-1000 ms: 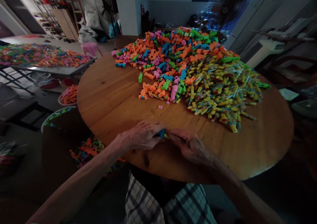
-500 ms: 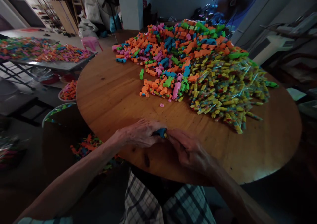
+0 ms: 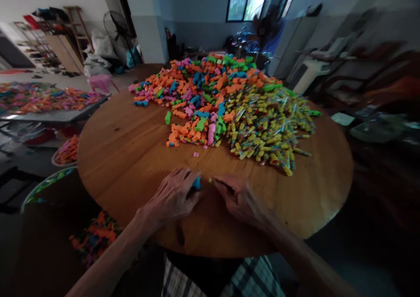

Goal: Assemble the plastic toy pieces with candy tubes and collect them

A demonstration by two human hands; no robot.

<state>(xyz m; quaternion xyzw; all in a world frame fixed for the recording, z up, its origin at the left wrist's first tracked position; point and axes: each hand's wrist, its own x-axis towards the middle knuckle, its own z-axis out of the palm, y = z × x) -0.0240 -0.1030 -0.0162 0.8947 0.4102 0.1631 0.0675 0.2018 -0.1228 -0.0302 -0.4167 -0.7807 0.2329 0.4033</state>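
My left hand [image 3: 172, 196] rests on the near part of the round wooden table [image 3: 124, 152], fingers closed around a small blue plastic piece [image 3: 197, 183]. My right hand [image 3: 238, 196] lies just to its right, fingers curled; a small yellowish bit shows at its fingertips [image 3: 211, 181], mostly hidden. The two hands are a small gap apart. Farther back lies a big heap of orange, pink, blue and green plastic pieces [image 3: 200, 87]. To its right is a pile of yellow wrapped sticks in clear film [image 3: 269, 122].
A second table [image 3: 49, 100] at the left holds more coloured pieces. Basins of pieces [image 3: 65, 150] stand on the floor at the left, with more below the table's edge [image 3: 95, 240]. A standing fan [image 3: 114, 23], a pink stool [image 3: 101, 82] and shelves are behind.
The hands have drawn slightly apart, and the blue piece stays in my left hand. The camera has tilted up and swung right, so the table appears shifted left.
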